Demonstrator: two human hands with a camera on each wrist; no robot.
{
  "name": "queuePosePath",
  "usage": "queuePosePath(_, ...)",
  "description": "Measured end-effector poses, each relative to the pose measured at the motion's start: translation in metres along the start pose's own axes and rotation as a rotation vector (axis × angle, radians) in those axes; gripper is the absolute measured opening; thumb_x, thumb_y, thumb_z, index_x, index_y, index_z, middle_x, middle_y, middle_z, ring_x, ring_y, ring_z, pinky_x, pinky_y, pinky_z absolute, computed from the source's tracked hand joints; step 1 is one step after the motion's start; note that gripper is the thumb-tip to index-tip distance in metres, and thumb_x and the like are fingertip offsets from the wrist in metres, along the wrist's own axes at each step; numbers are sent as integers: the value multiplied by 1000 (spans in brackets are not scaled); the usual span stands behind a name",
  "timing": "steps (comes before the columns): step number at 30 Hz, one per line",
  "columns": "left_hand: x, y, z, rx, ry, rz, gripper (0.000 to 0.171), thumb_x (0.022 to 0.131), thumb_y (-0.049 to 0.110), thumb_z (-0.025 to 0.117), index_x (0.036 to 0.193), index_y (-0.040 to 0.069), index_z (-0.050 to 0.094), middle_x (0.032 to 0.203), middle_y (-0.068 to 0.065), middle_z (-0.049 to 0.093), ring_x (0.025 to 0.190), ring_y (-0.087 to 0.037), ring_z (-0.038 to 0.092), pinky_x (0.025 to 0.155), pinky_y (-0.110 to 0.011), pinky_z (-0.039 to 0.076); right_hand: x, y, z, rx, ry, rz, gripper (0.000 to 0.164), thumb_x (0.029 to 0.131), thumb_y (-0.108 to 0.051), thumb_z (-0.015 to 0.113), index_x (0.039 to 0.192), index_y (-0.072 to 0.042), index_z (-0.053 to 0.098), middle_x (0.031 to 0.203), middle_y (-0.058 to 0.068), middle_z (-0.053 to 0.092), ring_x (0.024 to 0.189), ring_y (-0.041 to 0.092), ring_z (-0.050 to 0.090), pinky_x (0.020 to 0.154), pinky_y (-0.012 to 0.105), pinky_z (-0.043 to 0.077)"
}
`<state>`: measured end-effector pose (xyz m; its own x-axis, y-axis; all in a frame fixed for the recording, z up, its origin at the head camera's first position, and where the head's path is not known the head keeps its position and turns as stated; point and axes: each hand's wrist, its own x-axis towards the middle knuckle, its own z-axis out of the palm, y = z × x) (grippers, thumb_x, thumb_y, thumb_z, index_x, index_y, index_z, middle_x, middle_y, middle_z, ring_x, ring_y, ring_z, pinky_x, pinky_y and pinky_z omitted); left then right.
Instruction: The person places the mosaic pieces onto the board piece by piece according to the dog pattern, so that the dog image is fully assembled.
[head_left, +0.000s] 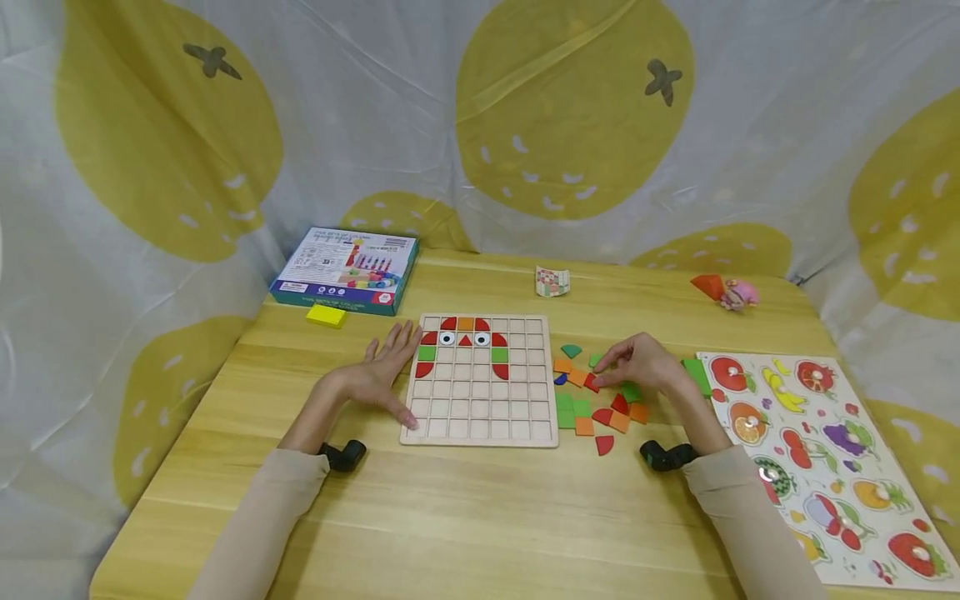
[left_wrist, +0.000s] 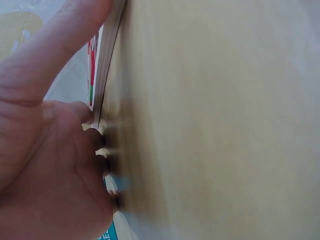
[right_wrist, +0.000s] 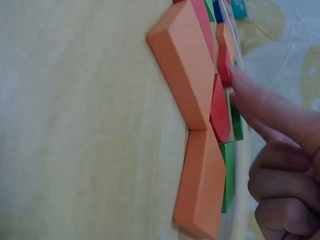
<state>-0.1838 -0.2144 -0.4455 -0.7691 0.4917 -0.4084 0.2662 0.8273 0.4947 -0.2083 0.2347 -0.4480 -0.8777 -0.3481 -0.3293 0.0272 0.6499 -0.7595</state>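
A square wooden grid board [head_left: 525,423] lies on the table, its upper left squares filled with red, green and orange pieces and two round eye pieces. My left hand [head_left: 377,369] spreads along the board's left side, thumb on its lower left corner, fingers near the upper left edge. In the left wrist view, the thumb [left_wrist: 55,47] lies against the board's edge. Right of the board, my right hand [head_left: 643,363] pinches a red piece [right_wrist: 225,67] by its edge, though the far fingertip is partly hidden. Orange pieces [right_wrist: 187,65] and green pieces [head_left: 573,410] lie around it.
A fruit puzzle board [head_left: 825,500] covers the table's right side. At the back left stand a printed box [head_left: 345,271] and a yellow block [head_left: 326,316]. A small picture card [head_left: 552,282] lies behind the grid board; a pink toy [head_left: 738,294] sits at the back right.
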Motion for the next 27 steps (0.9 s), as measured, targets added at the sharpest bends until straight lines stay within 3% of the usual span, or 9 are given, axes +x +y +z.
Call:
queuePosePath(4,0,-2,0,6,1,0,143,60,59,83,154,13,-15,160,-14,-25,147,-36,-25,116,-64,-13,-1,-3,3,5,25,7,27,74,-22,84,95,-7,76,55,-4,41,51,10,32,48,24,26)
queuePosePath(15,-2,-1,0,9,-1,1,143,59,58,84,154,12,-13,160,-15,-24,147,-38,-23,116,-65,-13,1,-4,17,134,23,-7,32,73,-12,84,101,-1,73,52,-5,30,48,10,26,47,24,26)
queuePosePath(23,-2,0,-1,12,6,1,143,60,58,84,154,13,-13,160,-14,-24,148,-37,-23,116,-64,-12,2,-8,14,52,69,-30,26,78,-15,80,101,-5,73,54,-4,33,49,11,28,50,24,30)
queuePosePath(27,-1,0,0,16,7,2,143,59,58,84,154,13,-13,160,-14,-24,148,-37,-23,117,-63,-12,6,-25,20,79,115,-34,26,79,-18,80,102,-8,74,54,-4,29,49,12,25,48,24,25)
